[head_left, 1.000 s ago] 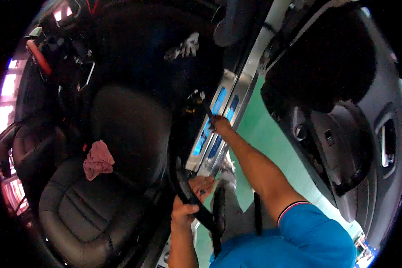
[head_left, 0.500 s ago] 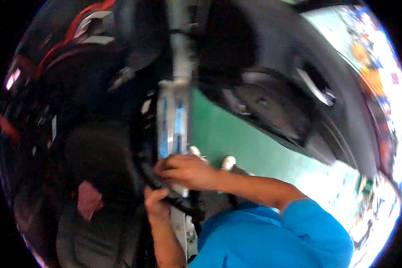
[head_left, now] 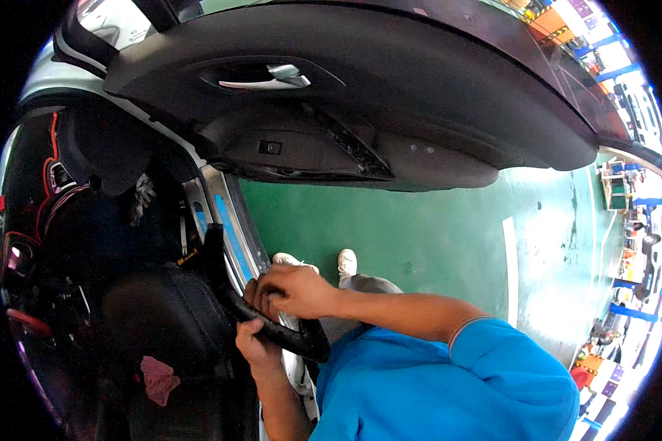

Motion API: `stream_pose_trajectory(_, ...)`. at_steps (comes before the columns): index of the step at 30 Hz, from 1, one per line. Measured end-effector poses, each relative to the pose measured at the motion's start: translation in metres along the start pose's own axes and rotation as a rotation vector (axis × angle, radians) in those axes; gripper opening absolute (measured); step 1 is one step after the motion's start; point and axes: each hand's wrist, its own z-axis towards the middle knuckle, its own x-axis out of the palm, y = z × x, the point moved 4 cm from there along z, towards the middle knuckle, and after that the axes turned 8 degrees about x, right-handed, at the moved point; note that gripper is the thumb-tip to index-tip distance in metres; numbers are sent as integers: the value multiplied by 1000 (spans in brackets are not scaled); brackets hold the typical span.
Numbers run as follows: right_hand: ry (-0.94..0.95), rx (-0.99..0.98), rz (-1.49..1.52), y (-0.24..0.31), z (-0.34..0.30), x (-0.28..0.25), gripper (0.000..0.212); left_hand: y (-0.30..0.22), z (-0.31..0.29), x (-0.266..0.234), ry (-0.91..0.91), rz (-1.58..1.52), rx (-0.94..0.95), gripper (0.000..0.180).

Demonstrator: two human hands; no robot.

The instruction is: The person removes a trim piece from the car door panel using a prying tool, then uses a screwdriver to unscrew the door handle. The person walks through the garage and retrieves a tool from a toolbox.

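A long, curved black plastic trim piece lies slantwise in front of my body, beside the open car doorway. My left hand grips its lower edge, the thumb lying up against it. From the other side my right hand reaches over with curled fingers closed at the upper edge; its fingertips are partly hidden. The far end of the piece stands up beside the door sill, which carries blue strips.
The car door swings open across the top, with a silver handle. At left is a dark seat with a reddish cloth on it. A glove lies farther in. Green floor shows beyond my shoes.
My view has turned to the right, so the door now spans the top and the picture is sharper. Both hands stay at the trim piece, whose raised far end now shows clearly.
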Motion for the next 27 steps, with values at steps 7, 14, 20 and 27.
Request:
stream_pose_trajectory(7, -23, 212, 283, -59, -49, -67, 23, 36, -23, 20, -37, 31, 7, 95)
stream_pose_trajectory(14, -56, 403, 585, -86, -59, -104, 22, 47, -38, 6, -64, 27, -12, 92)
stream_pose_trajectory(20, -142, 481, 742, -87, -57, -108, 28, 42, -21, -9, -73, 24, -87, 91)
stream_pose_trajectory(27, -211, 497, 760, -90, -52, -85, 27, 17, -4, -21, -52, 142, -57, 89)
